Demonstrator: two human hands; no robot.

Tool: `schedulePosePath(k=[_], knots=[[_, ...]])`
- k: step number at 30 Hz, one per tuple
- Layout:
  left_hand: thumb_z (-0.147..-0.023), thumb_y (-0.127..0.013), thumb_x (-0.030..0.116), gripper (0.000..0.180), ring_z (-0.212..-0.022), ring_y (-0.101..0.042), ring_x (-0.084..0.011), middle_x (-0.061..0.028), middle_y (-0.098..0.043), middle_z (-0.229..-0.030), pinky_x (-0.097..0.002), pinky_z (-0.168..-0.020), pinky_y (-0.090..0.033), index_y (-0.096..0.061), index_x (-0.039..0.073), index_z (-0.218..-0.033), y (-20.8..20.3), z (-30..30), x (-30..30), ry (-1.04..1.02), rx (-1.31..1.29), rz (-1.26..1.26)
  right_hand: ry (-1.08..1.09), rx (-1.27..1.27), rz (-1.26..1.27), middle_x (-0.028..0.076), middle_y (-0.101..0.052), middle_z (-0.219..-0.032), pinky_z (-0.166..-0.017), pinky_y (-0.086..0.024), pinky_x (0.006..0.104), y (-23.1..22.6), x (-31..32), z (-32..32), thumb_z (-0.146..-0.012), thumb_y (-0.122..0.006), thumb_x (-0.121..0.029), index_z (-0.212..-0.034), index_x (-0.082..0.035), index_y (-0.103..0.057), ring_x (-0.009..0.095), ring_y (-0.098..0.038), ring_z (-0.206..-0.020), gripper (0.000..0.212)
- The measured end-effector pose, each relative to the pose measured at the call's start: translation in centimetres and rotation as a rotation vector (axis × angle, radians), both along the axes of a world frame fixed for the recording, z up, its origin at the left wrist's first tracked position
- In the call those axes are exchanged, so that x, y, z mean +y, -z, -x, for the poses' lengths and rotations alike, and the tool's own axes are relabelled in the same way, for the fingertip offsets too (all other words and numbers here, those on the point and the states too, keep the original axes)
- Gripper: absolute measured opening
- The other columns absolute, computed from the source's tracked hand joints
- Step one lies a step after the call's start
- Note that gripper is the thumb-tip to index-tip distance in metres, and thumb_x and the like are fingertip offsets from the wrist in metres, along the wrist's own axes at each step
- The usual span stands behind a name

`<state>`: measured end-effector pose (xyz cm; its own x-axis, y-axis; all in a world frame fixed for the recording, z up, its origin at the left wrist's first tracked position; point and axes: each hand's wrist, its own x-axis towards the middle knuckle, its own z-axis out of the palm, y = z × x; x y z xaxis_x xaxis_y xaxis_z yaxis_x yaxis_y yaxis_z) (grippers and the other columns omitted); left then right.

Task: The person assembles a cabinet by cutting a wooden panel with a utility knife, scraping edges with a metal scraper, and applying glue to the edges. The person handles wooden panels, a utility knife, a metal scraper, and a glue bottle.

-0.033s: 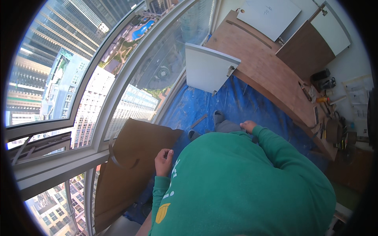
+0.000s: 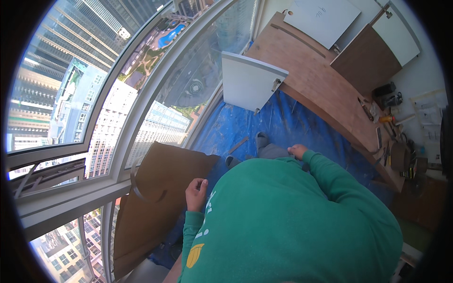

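My left hand (image 2: 196, 194) is beside my body, next to the brown cardboard sheet (image 2: 165, 188). Its fingers are loosely curled together, with nothing visible in them. Near my grey-trousered leg, my right hand (image 2: 297, 151) is held with its fingers closed, and no object shows in it. A white cabinet door panel (image 2: 250, 82) with metal hinges stands ahead of me, against the wooden cabinet's edge. Neither hand touches it. My feet are on a blue plastic sheet (image 2: 283, 118).
A long wooden cabinet top (image 2: 306, 70) runs along the right. White and brown panels (image 2: 370, 59) lean at its back. Hand tools, an orange-handled one (image 2: 387, 120) among them, crowd its near end. A thin strip (image 2: 238, 145) lies on the sheet. Window frames (image 2: 141, 108) line the left.
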<state>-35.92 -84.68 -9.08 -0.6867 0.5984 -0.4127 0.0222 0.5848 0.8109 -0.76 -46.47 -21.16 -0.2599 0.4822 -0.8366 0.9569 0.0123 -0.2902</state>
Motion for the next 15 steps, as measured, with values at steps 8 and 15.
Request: schedulePosePath(k=[8,15], knots=[[-0.098,-0.07,0.027,0.029,-0.08,-0.065,-0.0134,-0.0069,-0.071,-0.086,-0.0302,-0.077,-0.053,-0.07,-0.002,-0.099,0.7,0.5,1.2,0.005,-0.036,-0.025,-0.001,0.016,-0.008,0.017,-0.074,-0.1,-0.087,-0.052,0.0458,-0.6,0.8,0.5,-0.101,-0.057,-0.047,-0.108,-0.004,-0.074,0.034,-0.069,-0.095,0.047],[-0.099,-0.068,0.027,0.029,-0.081,-0.064,-0.0153,-0.0087,-0.07,-0.086,-0.0314,-0.078,-0.052,-0.07,-0.002,-0.099,0.4,0.5,4.3,0.109,0.002,-0.036,-0.026,-0.032,-0.018,0.017,-0.074,-0.113,-0.093,-0.051,0.0467,-0.7,1.6,-0.5,-0.1,-0.058,-0.047,-0.111,-0.005,-0.075,0.035,-0.068,-0.105,0.046]])
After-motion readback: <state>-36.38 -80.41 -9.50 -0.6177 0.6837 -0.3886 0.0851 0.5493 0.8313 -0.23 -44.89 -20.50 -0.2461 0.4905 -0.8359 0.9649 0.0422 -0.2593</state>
